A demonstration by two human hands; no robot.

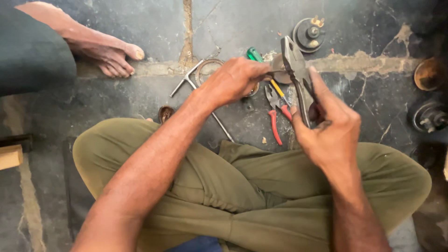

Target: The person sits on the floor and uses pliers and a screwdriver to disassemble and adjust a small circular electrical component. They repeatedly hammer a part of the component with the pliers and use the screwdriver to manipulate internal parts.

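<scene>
Seated cross-legged on a cracked dark stone floor (116, 100), olive trousers (242, 196) filling the lower view. Right hand (333, 128) clenched around the handles of large steel locking pliers (295, 70), held upright with the nose pointing away, apparently so that the clamping force bears on a small grey metal part (278, 69) at the nose. Left hand (235, 79) closed in a pinch on that same part from the left, fingertips just beside the pliers' nose, probably to steady it against twisting. Exact shape of the part not determinable: mostly covered by the left hand's fingers and the pliers. Whether the pliers actually grip the part or only touch it cannot be told. On the floor beneath the hands: 1 pair of red-handled pliers (276, 119), lying open, and 1 screwdriver with green handle (254, 54) and a yellow section, partly hidden under the left hand. Left of these, a bent steel rod tool (186, 81) and a thin metal ring (205, 67), both partly covered by the left wrist. Near the knee, a small dark round piece (165, 113), unclear in kind. Further off, 1 round black component with brass terminals (309, 33) at top; 2 more round components (429, 116) at the right edge, cut off and dim. At top left, another person's bare foot (105, 53) and dark garment, cropped by the frame.
</scene>
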